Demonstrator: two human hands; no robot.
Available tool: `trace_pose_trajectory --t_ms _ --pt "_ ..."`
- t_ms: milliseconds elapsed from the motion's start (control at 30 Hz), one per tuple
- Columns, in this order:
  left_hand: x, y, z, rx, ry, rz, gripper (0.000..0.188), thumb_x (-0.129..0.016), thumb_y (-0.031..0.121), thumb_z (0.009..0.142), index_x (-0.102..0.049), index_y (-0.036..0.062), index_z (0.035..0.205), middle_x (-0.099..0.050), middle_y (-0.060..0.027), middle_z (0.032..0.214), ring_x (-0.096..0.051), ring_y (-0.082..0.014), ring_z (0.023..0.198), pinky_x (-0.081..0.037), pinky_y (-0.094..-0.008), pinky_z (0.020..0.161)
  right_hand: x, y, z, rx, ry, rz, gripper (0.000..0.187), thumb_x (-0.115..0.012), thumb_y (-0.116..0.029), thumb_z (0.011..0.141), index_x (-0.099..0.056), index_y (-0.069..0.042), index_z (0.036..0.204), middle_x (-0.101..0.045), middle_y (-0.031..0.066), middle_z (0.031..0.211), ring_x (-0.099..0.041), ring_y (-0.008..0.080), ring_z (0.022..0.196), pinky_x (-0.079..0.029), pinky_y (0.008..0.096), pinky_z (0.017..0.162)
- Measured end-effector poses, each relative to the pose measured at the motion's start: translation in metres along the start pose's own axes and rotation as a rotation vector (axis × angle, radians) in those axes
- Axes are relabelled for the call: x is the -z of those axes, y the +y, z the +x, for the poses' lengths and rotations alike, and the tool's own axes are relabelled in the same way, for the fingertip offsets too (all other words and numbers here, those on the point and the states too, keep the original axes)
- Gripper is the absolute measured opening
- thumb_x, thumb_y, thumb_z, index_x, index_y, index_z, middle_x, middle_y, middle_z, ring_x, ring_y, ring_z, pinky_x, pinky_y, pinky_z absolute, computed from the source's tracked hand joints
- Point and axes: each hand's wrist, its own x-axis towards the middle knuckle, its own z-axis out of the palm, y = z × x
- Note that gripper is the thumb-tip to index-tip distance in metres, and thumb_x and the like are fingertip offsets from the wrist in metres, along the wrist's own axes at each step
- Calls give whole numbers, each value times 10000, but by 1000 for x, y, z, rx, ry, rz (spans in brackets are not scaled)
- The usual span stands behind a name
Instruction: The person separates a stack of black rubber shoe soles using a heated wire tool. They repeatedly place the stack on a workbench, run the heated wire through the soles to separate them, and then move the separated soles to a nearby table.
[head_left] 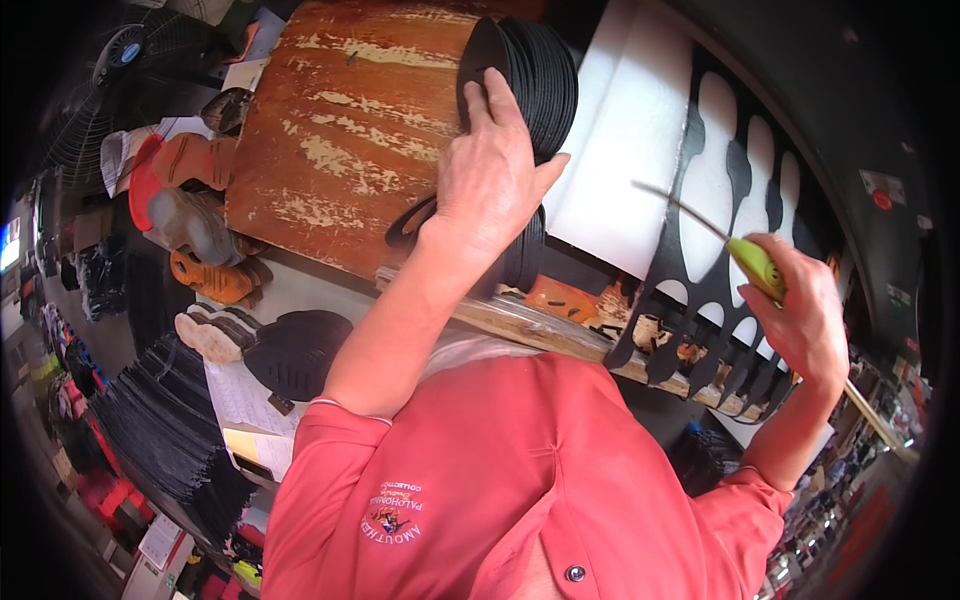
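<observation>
My left hand (pixel 488 165) lies on a stack of black sole-shaped pieces (pixel 540 85), with its fingers stretched over the top piece and the thumb apart. Another black stack (pixel 525 255) shows just below it, partly hidden by my wrist. My right hand (pixel 805 315) is closed around the green handle of a screwdriver-like tool (pixel 752 265). Its thin metal shaft points left over a black sheet (pixel 672 245) with sole-shaped cutouts. The sheet lies partly on a white board (pixel 620 130); the tool's tip is close to the sheet's left edge.
A worn brown board (pixel 340 150) carries the black stacks. Orange and grey shoe-sole pieces (pixel 190 225) lie to the left, near a fan (pixel 110 75). Dark machine housing (pixel 880 170) rises at the right. A wooden ledge (pixel 540 325) with scraps runs before my body.
</observation>
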Motion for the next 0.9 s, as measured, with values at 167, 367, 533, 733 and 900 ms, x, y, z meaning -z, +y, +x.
trace_pose_trajectory --t_ms 167,367,533,733,900 --pt "-8 4 -9 15 -96 -116 1184 -840 474 910 -171 -179 1637 -300 -458 1646 -482 -549 1466 -478 -533 1192 -27 24 -22 -65 96 -157 418 -778 -5 859 -667 -70 1257 -719 222 1038 -680 476 954 -547 508 845" --pt "12 12 4 -85 -276 -113 1152 -792 412 969 -91 -221 1628 -232 -494 1651 -322 -512 1582 -338 -473 1306 -37 60 -57 -136 -104 62 532 -764 -53 932 -599 -114 1434 -740 234 1172 -694 490 1031 -545 541 925" --pt "27 1 25 -35 -447 -148 1120 -711 555 1003 -194 -231 1611 -299 -446 1660 -301 -503 1597 -278 -439 1328 -44 72 -63 -175 16 -36 340 -790 -88 934 -669 -41 1248 -736 231 1015 -696 480 927 -555 493 820" --pt "-38 -7 7 -80 -173 -258 1105 -614 632 1043 -89 -78 1707 -66 -327 1785 -74 -447 1672 -162 -497 1353 -41 68 -46 -2 180 -292 253 -842 -144 878 -686 -63 1059 -715 145 882 -722 351 799 -556 442 703" --pt "-55 -32 3 -162 -39 -401 1113 -570 696 1038 -75 -24 1727 -67 -339 1780 -50 -482 1666 -113 -533 1354 -38 62 -33 52 215 -128 217 -833 -64 835 -679 -50 987 -711 149 791 -724 360 750 -562 450 663"
